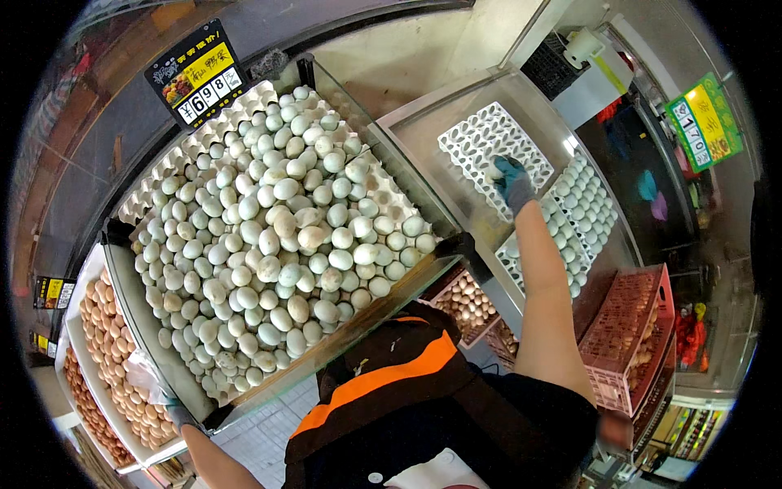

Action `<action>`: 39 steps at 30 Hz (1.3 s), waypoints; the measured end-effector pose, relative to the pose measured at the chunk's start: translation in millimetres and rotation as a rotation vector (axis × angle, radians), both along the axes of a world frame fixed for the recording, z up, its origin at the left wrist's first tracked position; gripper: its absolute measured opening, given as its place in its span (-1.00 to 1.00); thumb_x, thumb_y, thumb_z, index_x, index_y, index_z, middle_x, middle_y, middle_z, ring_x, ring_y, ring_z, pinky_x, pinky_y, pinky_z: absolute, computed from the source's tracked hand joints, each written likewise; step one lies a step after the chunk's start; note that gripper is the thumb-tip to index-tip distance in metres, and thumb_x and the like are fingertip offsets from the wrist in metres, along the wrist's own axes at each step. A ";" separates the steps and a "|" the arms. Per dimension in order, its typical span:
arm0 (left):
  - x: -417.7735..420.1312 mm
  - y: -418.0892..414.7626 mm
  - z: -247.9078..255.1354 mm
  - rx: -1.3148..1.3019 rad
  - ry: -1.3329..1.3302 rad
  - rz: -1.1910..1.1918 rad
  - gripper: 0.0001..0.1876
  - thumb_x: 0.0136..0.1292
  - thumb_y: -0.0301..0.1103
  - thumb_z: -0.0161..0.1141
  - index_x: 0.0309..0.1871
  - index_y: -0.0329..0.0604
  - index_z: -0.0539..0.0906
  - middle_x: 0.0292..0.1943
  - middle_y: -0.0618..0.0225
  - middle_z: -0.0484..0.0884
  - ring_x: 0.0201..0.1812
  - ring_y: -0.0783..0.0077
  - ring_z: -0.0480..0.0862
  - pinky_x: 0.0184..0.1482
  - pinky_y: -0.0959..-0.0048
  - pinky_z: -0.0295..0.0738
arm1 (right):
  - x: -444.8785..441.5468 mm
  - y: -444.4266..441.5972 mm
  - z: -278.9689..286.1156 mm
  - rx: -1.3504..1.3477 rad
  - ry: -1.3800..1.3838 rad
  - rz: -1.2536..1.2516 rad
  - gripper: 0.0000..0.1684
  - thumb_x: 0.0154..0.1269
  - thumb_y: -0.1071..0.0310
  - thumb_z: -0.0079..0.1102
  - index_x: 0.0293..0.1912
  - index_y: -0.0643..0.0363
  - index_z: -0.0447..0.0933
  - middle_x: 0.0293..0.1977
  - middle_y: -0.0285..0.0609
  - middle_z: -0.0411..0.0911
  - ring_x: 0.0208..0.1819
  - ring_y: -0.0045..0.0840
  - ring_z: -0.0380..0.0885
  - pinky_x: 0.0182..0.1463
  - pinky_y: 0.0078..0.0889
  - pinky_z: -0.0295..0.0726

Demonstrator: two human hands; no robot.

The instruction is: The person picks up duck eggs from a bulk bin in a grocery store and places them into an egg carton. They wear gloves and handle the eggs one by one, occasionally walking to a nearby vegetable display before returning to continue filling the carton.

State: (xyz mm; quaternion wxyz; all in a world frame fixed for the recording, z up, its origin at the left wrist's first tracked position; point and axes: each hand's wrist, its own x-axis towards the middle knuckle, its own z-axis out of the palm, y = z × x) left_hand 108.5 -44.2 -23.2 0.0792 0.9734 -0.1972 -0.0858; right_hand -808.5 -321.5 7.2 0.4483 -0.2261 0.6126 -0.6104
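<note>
My right hand (512, 177), in a grey and teal glove, is over a white plastic egg tray (464, 137) on the steel counter. A pale egg (493, 171) shows at its fingers; whether they grip it is unclear. Trays filled with pale green eggs (586, 198) lie beside it, partly under my forearm. My left hand (177, 411), also gloved, is at the lower left, by the outer corner of the glass-sided bin, near a clear plastic bag (143, 373) over brown eggs; its fingers are mostly hidden. The bin before me holds a heap of pale green eggs (287, 232).
The bin's glass front edge (342, 342) runs close to my apron. Brown eggs (113, 330) fill white bins at the left. Pink plastic crates (629, 330) stand at the right, and a crate of eggs (467, 302) sits below the counter. A price sign (195, 76) stands behind the heap.
</note>
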 end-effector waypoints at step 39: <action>-49.1 11.0 21.2 0.032 -0.206 0.212 -0.50 0.26 0.10 -0.16 -0.17 -0.16 0.58 -0.31 -0.07 0.60 -0.21 -0.14 0.57 -0.21 0.08 0.43 | 568.8 -113.5 25.1 -0.190 1.799 1.613 -0.37 0.21 0.04 0.00 0.22 0.07 0.24 -0.05 0.08 0.48 -0.05 -0.09 0.48 0.05 -0.12 0.45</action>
